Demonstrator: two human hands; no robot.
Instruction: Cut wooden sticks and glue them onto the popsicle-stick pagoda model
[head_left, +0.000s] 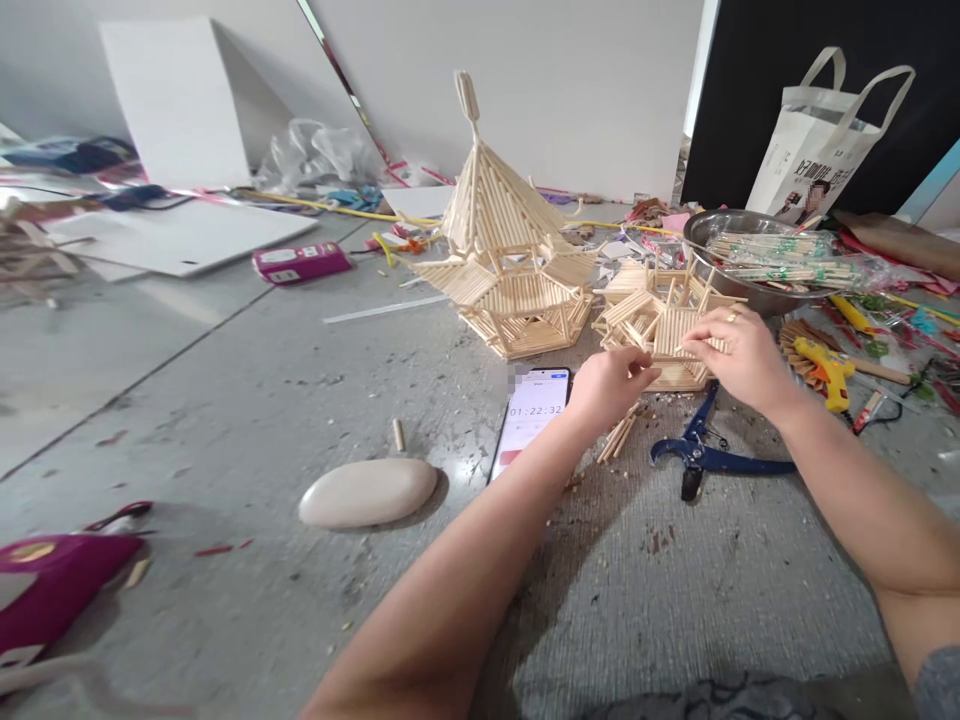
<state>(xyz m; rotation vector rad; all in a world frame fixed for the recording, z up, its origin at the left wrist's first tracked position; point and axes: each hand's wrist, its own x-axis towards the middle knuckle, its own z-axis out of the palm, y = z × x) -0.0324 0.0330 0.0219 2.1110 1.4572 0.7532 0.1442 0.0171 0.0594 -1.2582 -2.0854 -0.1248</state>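
Observation:
Both my hands are at the smaller wooden-stick model, a low roofed structure (631, 308) right of centre. My left hand (611, 385) is at its front left, fingers closed together; whatever they hold is too small to make out. At the front right, my right hand (735, 350) has thumb and forefinger pinched near the stick panel, and what is between them is not clear. A taller stick pavilion (510, 290) with a pointed roof stands to the left. Loose sticks (619, 434) lie below my left hand, beside a blue cutter (697, 455).
A phone (536, 415) showing a timer lies by my left forearm. Farther left are a smooth stone (367, 491) and a purple box (301, 262). A metal bowl (701, 228) of packaged sticks and a yellow glue gun (829, 372) are at the right, near a white bag (806, 150).

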